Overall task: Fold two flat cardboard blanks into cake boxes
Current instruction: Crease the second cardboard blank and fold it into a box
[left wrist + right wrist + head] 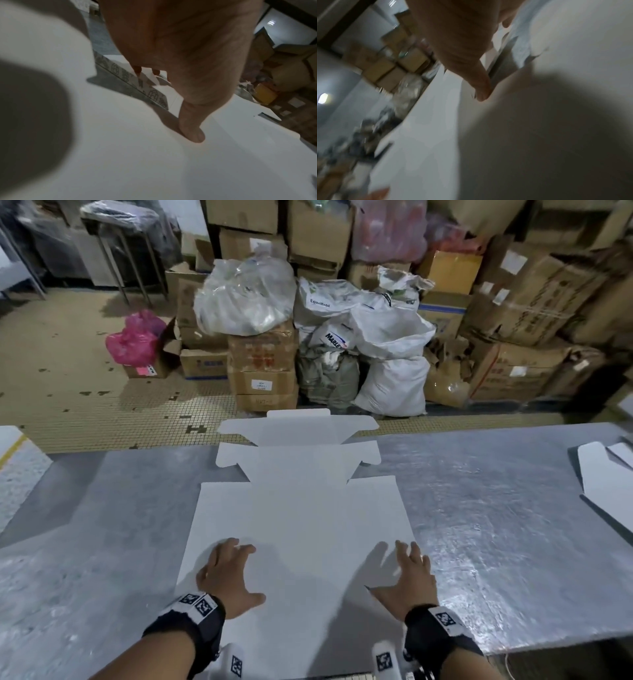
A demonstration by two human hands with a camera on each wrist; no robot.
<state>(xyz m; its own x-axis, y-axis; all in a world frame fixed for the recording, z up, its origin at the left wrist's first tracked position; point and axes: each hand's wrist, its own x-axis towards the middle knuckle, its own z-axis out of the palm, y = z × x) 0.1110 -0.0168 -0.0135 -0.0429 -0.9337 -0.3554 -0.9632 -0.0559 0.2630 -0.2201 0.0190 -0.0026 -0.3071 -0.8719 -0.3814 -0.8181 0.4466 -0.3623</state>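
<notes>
A large white cardboard blank [301, 518] lies flat on the grey table [496, 542], its far flaps reaching past the table's back edge. My left hand [227, 571] rests palm down on the blank's near left part, fingers spread. In the left wrist view the left thumb [192, 129] presses on the white card [137, 162], and a patterned strip [137, 83] shows beyond. My right hand [407, 575] lies spread on the blank's near right edge, fingertips near its border. The blurred right wrist view shows its thumb [481, 88] touching the card [436, 135]. A second white blank [603, 477] lies at the table's right end.
Behind the table stand stacked cardboard cartons [262, 371] and white sacks [387, 354] on a tiled floor [75, 364]. A pink bag [135, 338] sits at the left. Bare table surface stretches on both sides of the blank.
</notes>
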